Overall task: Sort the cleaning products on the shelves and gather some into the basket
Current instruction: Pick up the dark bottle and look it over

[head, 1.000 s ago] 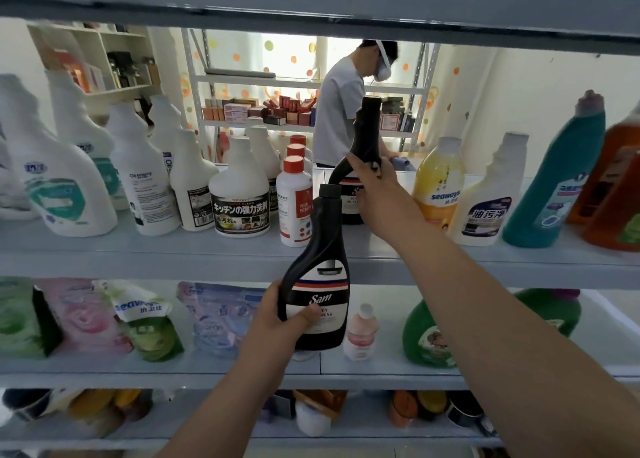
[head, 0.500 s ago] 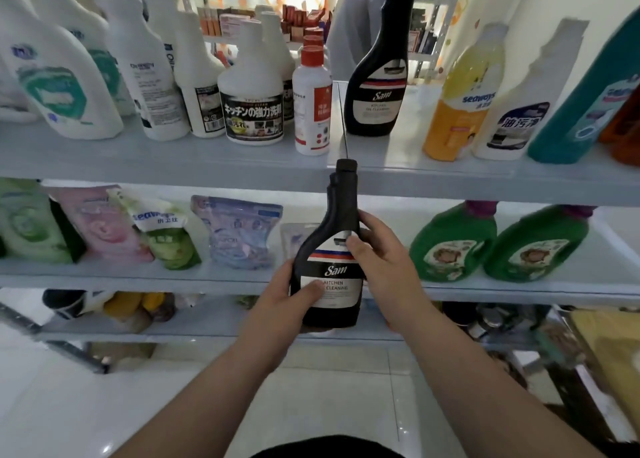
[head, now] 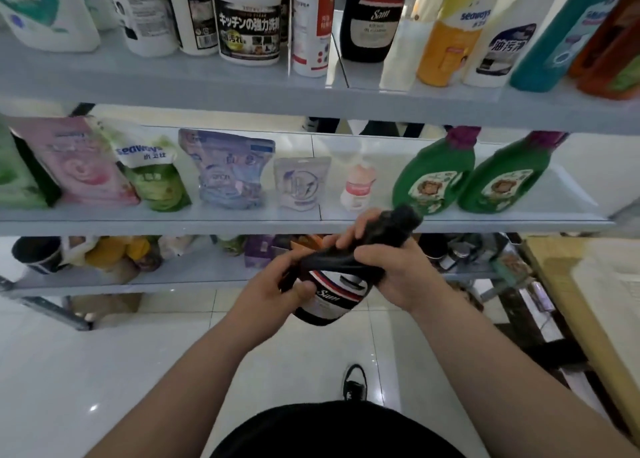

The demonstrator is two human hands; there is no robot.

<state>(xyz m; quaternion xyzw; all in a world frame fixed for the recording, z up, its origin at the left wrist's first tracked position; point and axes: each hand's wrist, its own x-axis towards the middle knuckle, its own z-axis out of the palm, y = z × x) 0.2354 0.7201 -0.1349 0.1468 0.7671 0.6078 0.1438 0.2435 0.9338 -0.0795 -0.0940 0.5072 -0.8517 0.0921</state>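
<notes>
A black "Sam" cleaner bottle (head: pixel 332 296) is held in both hands in front of the lower shelves, tilted with its cap pointing up and to the right. My left hand (head: pixel 277 286) grips its lower body from the left. My right hand (head: pixel 388 263) is wrapped round its neck and shoulder. A second black "Sam" bottle (head: pixel 372 24) stands on the upper shelf (head: pixel 173 83). No basket is visible.
White, yellow, teal and orange bottles line the upper shelf. The middle shelf (head: pixel 242 220) carries refill pouches (head: pixel 228 170), a small pink bottle (head: pixel 358 187) and two green bottles (head: pixel 436 177). A lower shelf holds mixed items. A wooden surface (head: pixel 588 284) lies at right; tiled floor below.
The held bottle has come down from shelf height and tipped over to the right. My right hand left the shelved bottle and now grips the held bottle's neck. The view has dropped.
</notes>
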